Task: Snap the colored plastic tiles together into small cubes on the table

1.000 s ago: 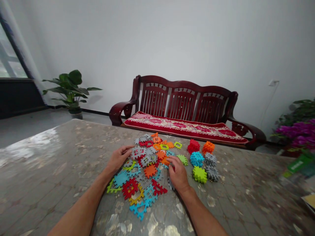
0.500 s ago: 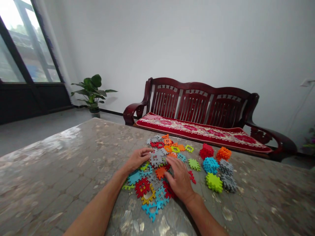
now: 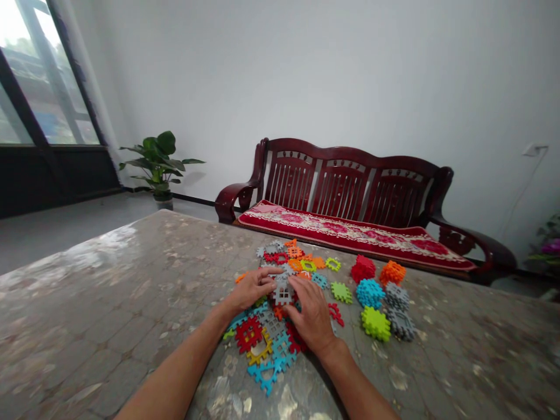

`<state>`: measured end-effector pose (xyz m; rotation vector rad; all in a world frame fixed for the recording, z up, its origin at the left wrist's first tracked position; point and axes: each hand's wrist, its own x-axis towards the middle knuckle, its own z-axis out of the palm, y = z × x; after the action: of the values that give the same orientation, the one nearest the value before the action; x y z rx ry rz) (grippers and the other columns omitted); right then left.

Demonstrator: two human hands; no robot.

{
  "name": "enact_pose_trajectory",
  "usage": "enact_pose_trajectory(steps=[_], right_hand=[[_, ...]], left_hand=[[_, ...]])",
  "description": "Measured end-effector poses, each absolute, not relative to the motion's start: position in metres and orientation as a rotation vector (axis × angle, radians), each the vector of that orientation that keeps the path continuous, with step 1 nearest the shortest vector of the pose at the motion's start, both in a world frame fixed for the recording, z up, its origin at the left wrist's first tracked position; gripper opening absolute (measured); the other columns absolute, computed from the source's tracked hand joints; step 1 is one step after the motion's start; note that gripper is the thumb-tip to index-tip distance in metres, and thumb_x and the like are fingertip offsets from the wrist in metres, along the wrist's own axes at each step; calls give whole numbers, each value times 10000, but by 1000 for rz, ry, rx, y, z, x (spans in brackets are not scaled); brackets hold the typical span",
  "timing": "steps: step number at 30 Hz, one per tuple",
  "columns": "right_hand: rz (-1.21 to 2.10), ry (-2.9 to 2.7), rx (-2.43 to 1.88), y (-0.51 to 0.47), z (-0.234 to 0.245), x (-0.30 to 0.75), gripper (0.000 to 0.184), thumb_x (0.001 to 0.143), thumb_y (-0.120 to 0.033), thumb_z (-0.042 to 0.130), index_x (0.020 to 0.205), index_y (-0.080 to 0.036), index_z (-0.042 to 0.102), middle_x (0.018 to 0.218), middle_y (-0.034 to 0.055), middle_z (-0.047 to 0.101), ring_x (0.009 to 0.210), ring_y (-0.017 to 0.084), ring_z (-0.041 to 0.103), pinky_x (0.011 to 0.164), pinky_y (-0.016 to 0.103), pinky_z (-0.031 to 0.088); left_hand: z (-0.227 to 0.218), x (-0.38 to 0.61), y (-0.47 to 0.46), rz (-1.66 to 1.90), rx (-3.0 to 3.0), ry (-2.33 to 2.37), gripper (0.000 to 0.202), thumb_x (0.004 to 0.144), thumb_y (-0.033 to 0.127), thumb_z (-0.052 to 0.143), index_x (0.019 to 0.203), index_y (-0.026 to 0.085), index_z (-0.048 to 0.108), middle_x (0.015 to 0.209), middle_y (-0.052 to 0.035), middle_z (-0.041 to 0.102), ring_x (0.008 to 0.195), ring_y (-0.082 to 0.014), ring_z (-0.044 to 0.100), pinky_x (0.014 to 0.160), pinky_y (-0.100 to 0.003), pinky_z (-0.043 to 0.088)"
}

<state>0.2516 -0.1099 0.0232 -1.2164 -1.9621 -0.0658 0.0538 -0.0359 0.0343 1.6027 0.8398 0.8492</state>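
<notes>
A grey toothed building tile with a window-like grid point(image 3: 283, 294) is between my two hands, above a loose pile of flat interlocking tiles. My left hand point(image 3: 252, 290) grips its left edge, with the thumb and fingertips close together. My right hand point(image 3: 312, 310) is curled at its right side, fingers on the upper edge and thumb lower down. Beneath and nearer me lie a red tile point(image 3: 248, 334), a yellow frame tile point(image 3: 261, 349) and blue tiles point(image 3: 263, 376). My right hand covers part of the pile.
Sorted stacks stand at the right: red point(image 3: 363, 268), orange point(image 3: 392, 272), blue point(image 3: 370, 293), green point(image 3: 375, 324) and grey point(image 3: 401, 324). A single green tile point(image 3: 341, 292) lies left of them. A wooden bench point(image 3: 341, 181) stands behind the patterned table point(image 3: 109, 303).
The grey window tile has come nearer to me and sits between both hands. My left hand has shifted slightly right and down. The view has turned a little to the right.
</notes>
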Motion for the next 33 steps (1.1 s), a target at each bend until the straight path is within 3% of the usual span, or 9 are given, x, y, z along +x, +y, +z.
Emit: enact_pose_trajectory(steps=[12, 16, 20, 22, 24, 33], right_hand=[[-159, -2027, -1199, -120, 37, 263, 544, 813, -180, 662, 1340, -235, 539, 1291, 71, 637, 1190, 244, 553, 1030, 426, 432], [-201, -1872, -1284, -114, 52, 286, 500, 804, -207, 663, 1297, -229, 578, 1240, 78, 666, 1158, 246, 577, 1024, 420, 433], [-227, -1567, -1546, -105, 69, 349, 492, 785, -331, 664, 1260, -217, 614, 1197, 87, 687, 1100, 272, 602, 1001, 452, 446], [-163, -1403, -1666, -105, 72, 390, 541, 772, -397, 648, 1271, -193, 604, 1206, 99, 685, 1079, 265, 623, 974, 425, 469], [-154, -1250, -1804, -109, 71, 429, 618, 752, -425, 649, 1310, -173, 574, 1218, 122, 684, 1085, 271, 633, 955, 404, 478], [-217, -1074, -2236, -125, 33, 501, 594, 764, -401, 620, 1310, -173, 571, 1256, 125, 670, 1094, 293, 637, 910, 387, 476]], left_hand=[[44, 60, -41, 797, 1523, 827, 671, 750, 470, 713, 1322, 152, 567, 768, -3, 690, 687, -146, 622, 702, -275, 500], [48, 46, -32, 993, 1549, 971, 606, 794, 546, 624, 1249, 145, 620, 858, -62, 741, 704, -168, 654, 721, -302, 525], [37, 17, -16, 1250, 1515, 1216, 639, 801, 629, 520, 1171, 124, 648, 830, -82, 743, 673, -194, 656, 642, -309, 529], [28, 3, -10, 1344, 1511, 1400, 591, 803, 614, 485, 1104, 142, 678, 831, -80, 754, 700, -204, 672, 680, -317, 535], [20, -6, -6, 1331, 1524, 1556, 558, 801, 580, 463, 1086, 155, 688, 836, -76, 766, 727, -216, 691, 717, -326, 537], [7, -11, 4, 972, 1801, 1710, 494, 810, 502, 438, 1077, 206, 730, 877, -36, 790, 832, -244, 706, 760, -309, 515]])
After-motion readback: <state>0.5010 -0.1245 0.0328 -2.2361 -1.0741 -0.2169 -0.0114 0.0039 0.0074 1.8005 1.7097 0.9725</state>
